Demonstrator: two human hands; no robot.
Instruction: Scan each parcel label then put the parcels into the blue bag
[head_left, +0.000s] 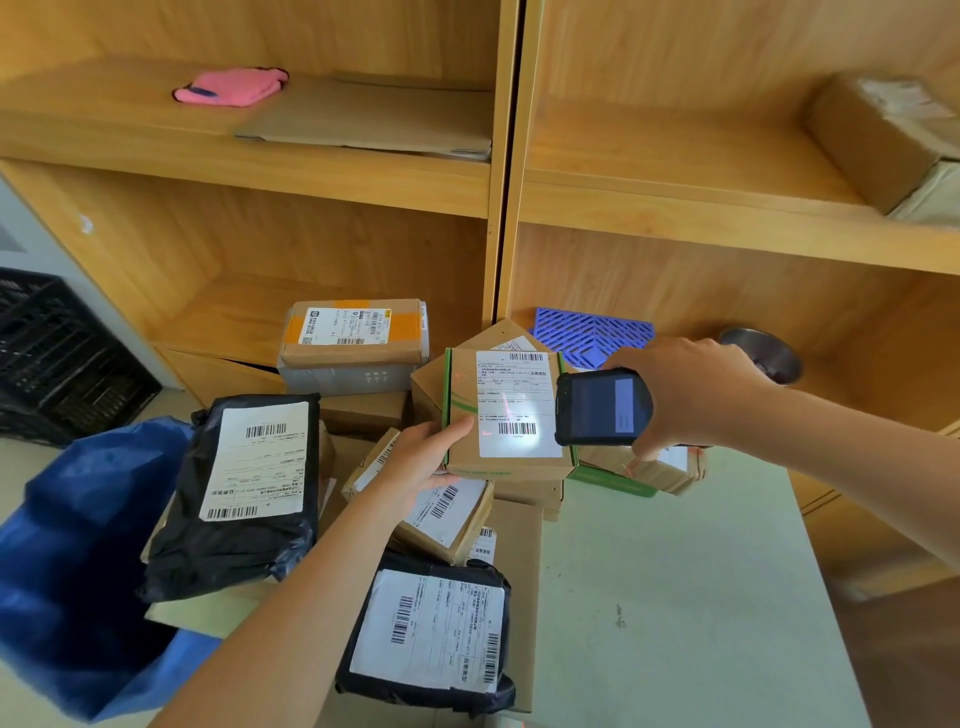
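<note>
A cardboard parcel with green edging is being held above a heap of other parcels on the pale bench, its white label facing up and catching a bright patch of light near the lower barcode. The left hand is gripping the parcel at its lower left corner, thumb pressing on the top face and fingers curling beneath. The right hand is closing around a dark handheld scanner, which is hovering just beside the label's right edge with its screen facing up. Below and around the held parcel, more parcels are lying in a loose pile: a black poly mailer with a long white label is resting to the left, a second black mailer is sitting nearest the camera, and brown boxes are stacking up between them. A box with orange tape is sitting behind the pile, on the lowest shelf. The blue bag is gaping open at the bench's left edge, just beside the first mailer. Wooden shelving is rising behind, carrying a pink cloth, a flat cardboard sheet and, on the right, a taped brown box. A blue plastic grille is leaning behind the pile, with a metal bowl near it and a black crate standing far left.
</note>
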